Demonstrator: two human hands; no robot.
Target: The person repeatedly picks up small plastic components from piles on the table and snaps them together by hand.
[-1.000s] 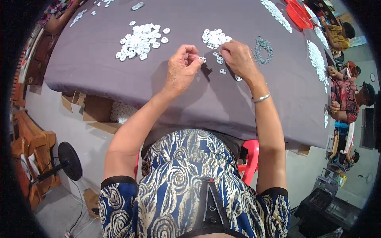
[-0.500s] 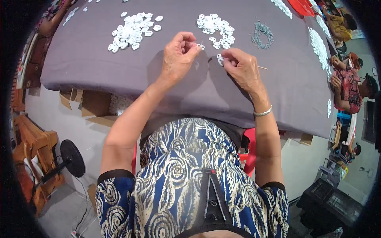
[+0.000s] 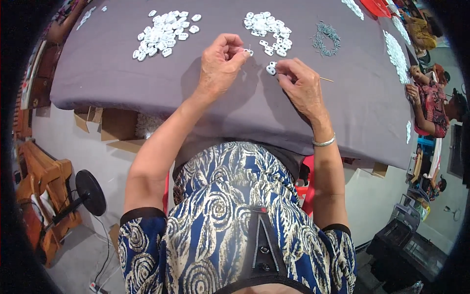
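One small white piece pinched tight in my left hand near twelve o'clock — a rounded white piece pinched in my curled right hand toward one o'clock, thin stick jutting past it, white pile at eleven, grey table beneath.

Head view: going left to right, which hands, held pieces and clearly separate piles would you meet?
Thin white row, larger white pile, left hand, held white piece, second held piece, right hand, grey-green ring, short white row, long white pile.
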